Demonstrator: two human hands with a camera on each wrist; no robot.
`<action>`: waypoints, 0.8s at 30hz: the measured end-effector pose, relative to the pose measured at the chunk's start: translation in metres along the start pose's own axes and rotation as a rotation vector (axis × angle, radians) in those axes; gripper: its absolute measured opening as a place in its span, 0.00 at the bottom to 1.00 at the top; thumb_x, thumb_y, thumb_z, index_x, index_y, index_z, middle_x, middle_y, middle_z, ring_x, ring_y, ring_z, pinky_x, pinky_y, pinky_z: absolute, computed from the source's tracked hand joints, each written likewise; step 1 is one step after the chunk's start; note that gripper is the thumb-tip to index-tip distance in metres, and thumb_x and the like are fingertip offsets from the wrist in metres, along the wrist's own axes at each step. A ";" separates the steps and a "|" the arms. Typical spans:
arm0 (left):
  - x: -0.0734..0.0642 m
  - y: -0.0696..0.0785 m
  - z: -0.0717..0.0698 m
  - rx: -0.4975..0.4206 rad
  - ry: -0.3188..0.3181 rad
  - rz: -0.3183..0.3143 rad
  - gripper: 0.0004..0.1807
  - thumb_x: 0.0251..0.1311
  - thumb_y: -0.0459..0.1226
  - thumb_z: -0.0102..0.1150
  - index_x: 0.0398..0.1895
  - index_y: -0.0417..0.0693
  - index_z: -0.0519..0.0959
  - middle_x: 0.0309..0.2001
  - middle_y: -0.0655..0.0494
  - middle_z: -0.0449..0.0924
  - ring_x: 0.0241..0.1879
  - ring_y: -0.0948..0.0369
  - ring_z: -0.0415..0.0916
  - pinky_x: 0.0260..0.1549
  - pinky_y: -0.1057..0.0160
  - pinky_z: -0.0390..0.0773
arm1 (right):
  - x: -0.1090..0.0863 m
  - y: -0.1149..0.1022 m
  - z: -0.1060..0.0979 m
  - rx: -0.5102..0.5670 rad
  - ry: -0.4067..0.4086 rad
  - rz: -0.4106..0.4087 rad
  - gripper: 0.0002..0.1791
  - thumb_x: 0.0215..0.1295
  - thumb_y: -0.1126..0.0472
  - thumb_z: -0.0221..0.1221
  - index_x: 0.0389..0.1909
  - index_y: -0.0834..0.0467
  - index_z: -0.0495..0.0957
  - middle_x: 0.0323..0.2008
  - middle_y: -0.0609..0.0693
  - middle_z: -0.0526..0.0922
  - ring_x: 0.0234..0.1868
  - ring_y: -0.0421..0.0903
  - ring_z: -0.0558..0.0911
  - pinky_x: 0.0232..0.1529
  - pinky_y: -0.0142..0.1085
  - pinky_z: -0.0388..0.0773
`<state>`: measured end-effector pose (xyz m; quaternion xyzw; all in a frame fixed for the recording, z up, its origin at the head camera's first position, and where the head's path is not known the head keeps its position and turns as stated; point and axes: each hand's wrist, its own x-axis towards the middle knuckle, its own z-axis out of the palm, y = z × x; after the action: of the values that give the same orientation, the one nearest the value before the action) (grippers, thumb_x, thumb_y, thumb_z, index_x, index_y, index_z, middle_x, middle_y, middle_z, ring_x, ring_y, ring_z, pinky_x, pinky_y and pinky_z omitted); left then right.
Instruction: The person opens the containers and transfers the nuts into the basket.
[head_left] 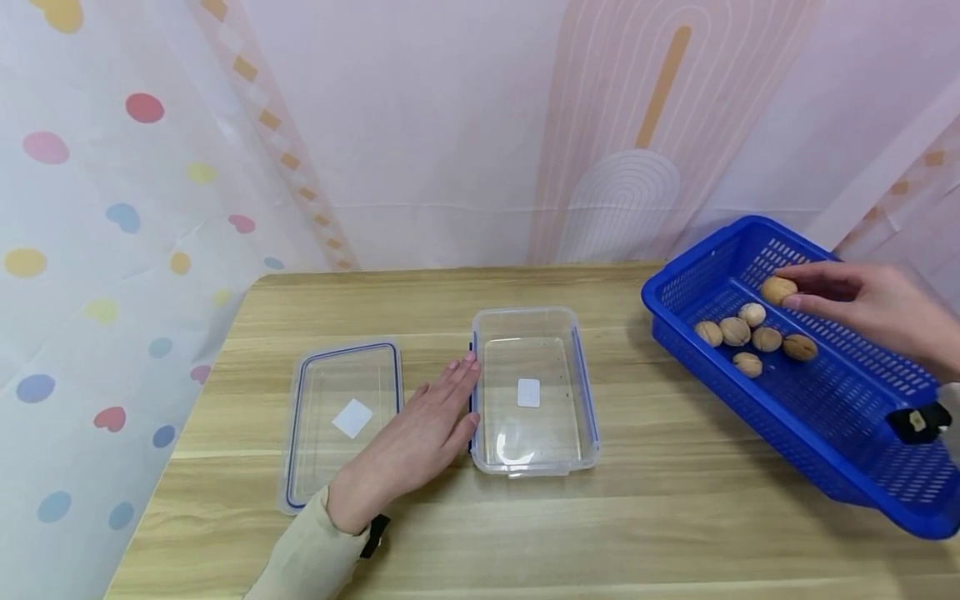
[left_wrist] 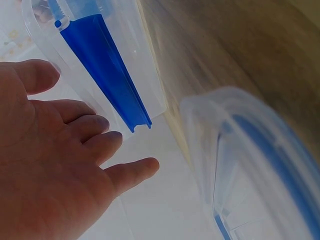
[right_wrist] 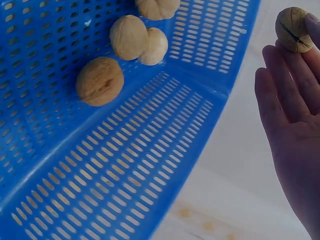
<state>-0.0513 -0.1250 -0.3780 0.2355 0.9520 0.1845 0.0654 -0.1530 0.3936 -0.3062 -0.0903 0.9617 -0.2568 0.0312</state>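
Between thumb and fingertips my right hand (head_left: 873,304) pinches a walnut (head_left: 778,290), held over the blue plastic basket (head_left: 750,417). The right wrist view shows this walnut (right_wrist: 294,30) with a dark seam line. Several more walnuts (head_left: 767,338) lie on the basket floor below it. My left hand (head_left: 420,429) has its fingers extended, with the fingertips at the left side of a clear plastic container (head_left: 536,321). That container stands without its lid and has a white label inside. In the left wrist view, a blue locking clip (left_wrist: 102,67) shows beside the fingers.
A clear lid (head_left: 318,467) with a blue seal lies on the wooden table (head_left: 637,533), left of the container and partly under the left forearm. Behind the table hangs a patterned cloth (head_left: 450,125). The basket's raised rim stands at the right.
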 end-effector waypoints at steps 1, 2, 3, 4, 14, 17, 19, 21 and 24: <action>0.000 0.000 0.000 0.001 0.000 -0.001 0.35 0.81 0.46 0.44 0.83 0.41 0.51 0.83 0.51 0.44 0.81 0.52 0.44 0.73 0.36 0.57 | 0.001 0.001 0.001 0.006 -0.013 0.007 0.30 0.79 0.50 0.57 0.69 0.68 0.73 0.61 0.75 0.76 0.56 0.64 0.82 0.34 0.14 0.67; 0.000 0.000 0.000 0.001 0.000 -0.002 0.35 0.81 0.46 0.45 0.83 0.41 0.51 0.83 0.51 0.45 0.81 0.52 0.44 0.73 0.36 0.57 | 0.002 0.003 0.001 0.010 -0.026 0.016 0.30 0.79 0.50 0.56 0.70 0.68 0.72 0.62 0.75 0.76 0.57 0.69 0.79 0.34 0.14 0.67; 0.000 0.000 0.000 0.001 0.000 -0.003 0.35 0.81 0.46 0.45 0.83 0.41 0.51 0.83 0.51 0.45 0.81 0.52 0.44 0.73 0.36 0.57 | 0.003 0.004 0.002 0.015 -0.035 0.015 0.30 0.79 0.50 0.56 0.70 0.69 0.71 0.63 0.75 0.75 0.58 0.69 0.79 0.35 0.13 0.67; 0.000 0.000 0.000 0.001 -0.001 -0.003 0.35 0.81 0.46 0.45 0.83 0.41 0.51 0.83 0.51 0.44 0.81 0.52 0.44 0.73 0.36 0.57 | 0.004 0.006 0.003 0.017 -0.042 0.014 0.30 0.80 0.51 0.56 0.70 0.69 0.71 0.63 0.75 0.75 0.57 0.67 0.79 0.35 0.13 0.67; 0.000 0.000 0.000 -0.004 0.001 -0.001 0.35 0.81 0.46 0.45 0.83 0.41 0.51 0.83 0.51 0.44 0.81 0.52 0.44 0.73 0.36 0.57 | 0.016 0.024 0.011 0.014 -0.139 0.040 0.34 0.80 0.46 0.54 0.72 0.68 0.69 0.64 0.73 0.74 0.55 0.52 0.83 0.47 0.42 0.84; 0.000 0.000 0.000 -0.005 -0.003 -0.003 0.35 0.81 0.46 0.44 0.83 0.41 0.51 0.83 0.51 0.44 0.81 0.52 0.44 0.73 0.36 0.57 | 0.019 0.026 0.015 0.007 -0.170 0.038 0.34 0.80 0.45 0.54 0.72 0.68 0.68 0.65 0.73 0.74 0.61 0.70 0.77 0.52 0.59 0.80; -0.001 0.000 0.000 -0.006 -0.005 -0.004 0.35 0.81 0.47 0.44 0.83 0.41 0.51 0.83 0.51 0.43 0.81 0.52 0.43 0.73 0.36 0.56 | 0.020 0.028 0.018 0.013 -0.180 0.033 0.33 0.80 0.47 0.54 0.72 0.68 0.68 0.65 0.73 0.74 0.61 0.70 0.76 0.54 0.61 0.79; -0.001 0.000 0.000 -0.009 -0.002 -0.001 0.35 0.81 0.46 0.44 0.83 0.41 0.51 0.83 0.51 0.43 0.81 0.51 0.44 0.73 0.36 0.56 | 0.021 0.030 0.019 0.016 -0.189 0.036 0.33 0.81 0.48 0.53 0.73 0.69 0.68 0.65 0.73 0.73 0.62 0.71 0.76 0.55 0.62 0.78; -0.001 0.000 0.000 -0.013 -0.005 0.002 0.35 0.81 0.47 0.44 0.83 0.41 0.51 0.83 0.51 0.43 0.81 0.50 0.44 0.73 0.36 0.56 | 0.022 0.034 0.022 0.024 -0.216 0.047 0.33 0.81 0.49 0.53 0.73 0.70 0.65 0.66 0.75 0.71 0.63 0.73 0.74 0.57 0.65 0.75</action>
<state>-0.0504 -0.1253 -0.3780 0.2363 0.9504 0.1902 0.0689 -0.1778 0.4072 -0.3425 -0.0946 0.9515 -0.2561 0.1419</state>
